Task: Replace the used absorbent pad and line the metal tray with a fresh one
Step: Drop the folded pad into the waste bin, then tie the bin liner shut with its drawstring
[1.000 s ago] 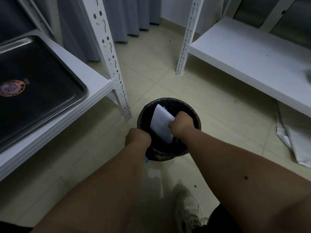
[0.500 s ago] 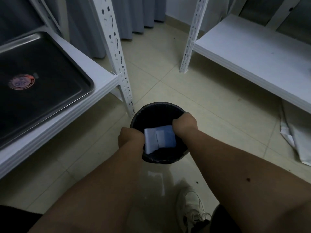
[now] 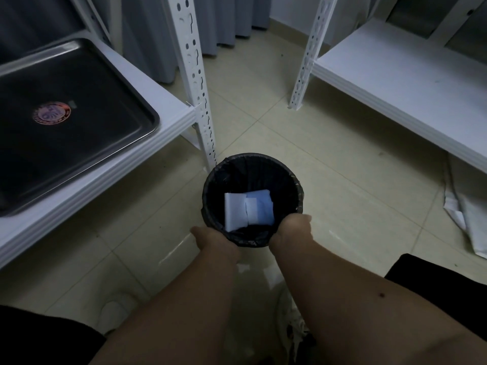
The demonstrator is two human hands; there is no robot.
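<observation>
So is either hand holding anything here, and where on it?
Not the pad, which lies loose inside the bin. Both hands, left and right, sit at the bin's near rim; whether they grip it cannot be told.

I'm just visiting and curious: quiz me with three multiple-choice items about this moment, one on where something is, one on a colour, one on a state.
1. Where is the folded used pad?
A. In the bin
B. On the tray
C. On the floor

2. What colour is the bin?
A. White
B. Black
C. Red

3. What state is the metal tray in?
A. Lined with a pad
B. Unlined
C. Upside down

Answers:
1 A: the pad lies inside the bin's rim.
2 B: its liner and wall look black.
3 B: the tray's dark base shows only a round sticker.
</observation>
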